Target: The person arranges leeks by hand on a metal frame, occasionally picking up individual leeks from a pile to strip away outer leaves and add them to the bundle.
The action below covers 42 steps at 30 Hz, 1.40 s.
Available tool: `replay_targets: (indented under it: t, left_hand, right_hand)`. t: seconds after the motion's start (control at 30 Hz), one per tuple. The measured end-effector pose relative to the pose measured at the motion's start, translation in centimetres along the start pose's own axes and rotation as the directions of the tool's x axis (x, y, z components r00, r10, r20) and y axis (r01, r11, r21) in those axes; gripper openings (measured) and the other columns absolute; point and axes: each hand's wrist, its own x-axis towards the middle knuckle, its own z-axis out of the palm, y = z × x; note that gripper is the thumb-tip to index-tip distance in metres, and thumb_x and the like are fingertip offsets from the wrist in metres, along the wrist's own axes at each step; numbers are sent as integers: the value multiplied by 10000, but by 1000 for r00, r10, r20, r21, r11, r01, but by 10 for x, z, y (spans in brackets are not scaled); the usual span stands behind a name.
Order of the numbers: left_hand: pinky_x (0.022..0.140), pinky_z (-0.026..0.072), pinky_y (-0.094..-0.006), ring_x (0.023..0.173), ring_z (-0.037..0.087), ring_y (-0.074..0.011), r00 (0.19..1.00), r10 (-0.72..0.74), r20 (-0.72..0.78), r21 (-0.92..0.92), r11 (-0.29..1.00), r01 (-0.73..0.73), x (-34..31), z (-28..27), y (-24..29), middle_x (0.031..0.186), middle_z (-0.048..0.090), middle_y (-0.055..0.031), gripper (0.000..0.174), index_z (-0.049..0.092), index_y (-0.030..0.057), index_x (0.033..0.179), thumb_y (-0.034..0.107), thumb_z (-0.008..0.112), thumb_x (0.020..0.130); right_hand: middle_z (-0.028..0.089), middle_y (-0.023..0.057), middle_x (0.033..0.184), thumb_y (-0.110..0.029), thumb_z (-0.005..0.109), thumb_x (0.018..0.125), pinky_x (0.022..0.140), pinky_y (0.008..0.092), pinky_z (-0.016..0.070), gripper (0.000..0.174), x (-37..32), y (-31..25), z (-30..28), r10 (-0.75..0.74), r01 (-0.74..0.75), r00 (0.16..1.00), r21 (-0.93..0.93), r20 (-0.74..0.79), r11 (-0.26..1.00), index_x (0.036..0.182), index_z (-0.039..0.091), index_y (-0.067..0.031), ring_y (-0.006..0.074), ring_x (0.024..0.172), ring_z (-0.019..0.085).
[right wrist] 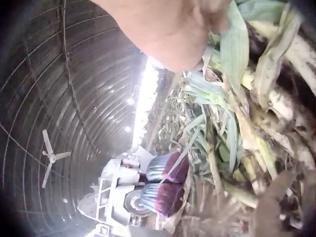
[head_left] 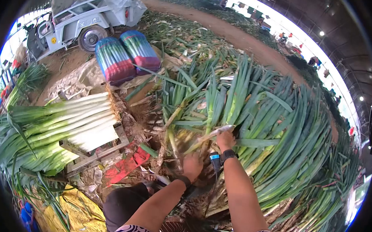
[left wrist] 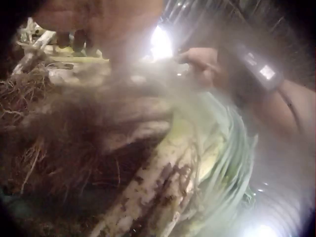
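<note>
In the head view, my right hand (head_left: 225,140) grips a leek (head_left: 208,136) near one end, over the pile of untrimmed leeks. The leek's pale brown stalk slants down toward my left hand. A broad green leaf (right wrist: 234,52) hangs by the right fingers in the right wrist view. My left hand (head_left: 193,165) is blurred, its fingers pointing down beside the stalk's lower end, and I cannot tell whether they close on it. Muddy leek stalks (left wrist: 143,202) and tangled roots (left wrist: 54,148) lie beneath it in the left wrist view.
Cleaned white leeks (head_left: 80,121) lie across a wooden frame (head_left: 97,155) on the left. Red cloth (head_left: 128,165) and yellow sheeting (head_left: 80,209) are near my legs. Two bagged leek bundles (head_left: 115,61) stand before a grey vehicle (head_left: 80,20). The leafy leek heap (head_left: 293,133) fills the right.
</note>
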Motion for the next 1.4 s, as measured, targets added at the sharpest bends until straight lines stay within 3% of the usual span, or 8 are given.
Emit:
replay_targets:
  t: [0.37, 0.63, 0.93, 1.07, 1.2, 1.23, 1.3, 1.4]
  left_hand:
    - [894, 462, -494, 1014, 603, -410, 971, -99, 216, -266, 951, 156, 4, 62, -51, 1059, 661, -170, 364, 546, 76, 1197, 264, 591, 888]
    - [798, 495, -468, 952, 627, -411, 970, -125, 208, -90, 985, 146, 10, 31, -19, 999, 665, -187, 453, 529, 117, 1210, 314, 659, 824]
    - [712, 506, -381, 776, 678, -289, 919, -61, 388, -423, 875, 237, 50, -24, -48, 806, 687, -206, 421, 627, -50, 1059, 224, 676, 743]
    - [681, 478, -320, 771, 632, -184, 781, 19, 624, -606, 643, 468, 67, -52, -66, 889, 701, -96, 519, 581, -67, 1180, 205, 725, 762]
    - [987, 412, -354, 1155, 544, -259, 709, -124, 694, -494, 634, 594, 52, -66, -53, 1236, 595, -205, 835, 407, -123, 1357, 342, 758, 759]
    - [1017, 391, -366, 1208, 513, -272, 724, -108, 682, -507, 643, 574, 49, -61, -50, 1305, 550, -226, 871, 397, -113, 1372, 371, 767, 750]
    - [1099, 313, -414, 1288, 438, -311, 644, 24, 765, -295, 901, 317, 45, -62, -34, 1372, 529, -176, 501, 636, 86, 1245, 387, 678, 846]
    - [836, 390, -390, 1007, 507, -224, 721, -39, 692, -482, 719, 501, 17, -36, -19, 1109, 571, -119, 359, 666, 42, 1047, 318, 689, 818]
  right_hand:
    - [327, 278, 1475, -417, 571, 894, 1150, 550, 219, 819, -30, -75, 24, -370, 380, 907, -12, 201, 925, 1484, 206, 18, 421, 1358, 357]
    - [604, 163, 1081, -202, 691, 815, 921, 459, 401, 360, -30, -15, -4, -564, 551, 794, -124, -227, 825, 1111, 564, -40, 352, 1072, 549]
    - [667, 136, 863, -197, 624, 892, 765, 469, 486, 240, -32, 61, -58, -691, 708, 702, -65, 173, 703, 1088, 600, -59, 300, 799, 661]
    - [679, 150, 968, -367, 601, 933, 780, 418, 498, 466, -35, 33, -90, -353, -100, 689, 565, 633, 819, 1151, 570, 43, 255, 851, 656]
    - [624, 65, 970, -313, 645, 915, 757, 325, 484, 382, 17, 49, 26, -152, -181, 931, 780, 333, 599, 1099, 573, 14, 160, 816, 602]
    - [610, 214, 1177, -452, 665, 868, 870, 418, 463, 687, 21, 42, 34, -100, -240, 925, 767, 366, 595, 1229, 510, 112, 291, 1066, 584]
    - [589, 212, 1222, -476, 679, 852, 877, 444, 467, 745, 21, 36, 40, 37, -209, 973, 800, 228, 562, 1291, 487, 94, 314, 1061, 586]
    - [582, 228, 1232, -445, 676, 862, 831, 487, 501, 799, 39, 49, 56, 76, -307, 949, 847, 305, 434, 1370, 372, 91, 364, 1021, 609]
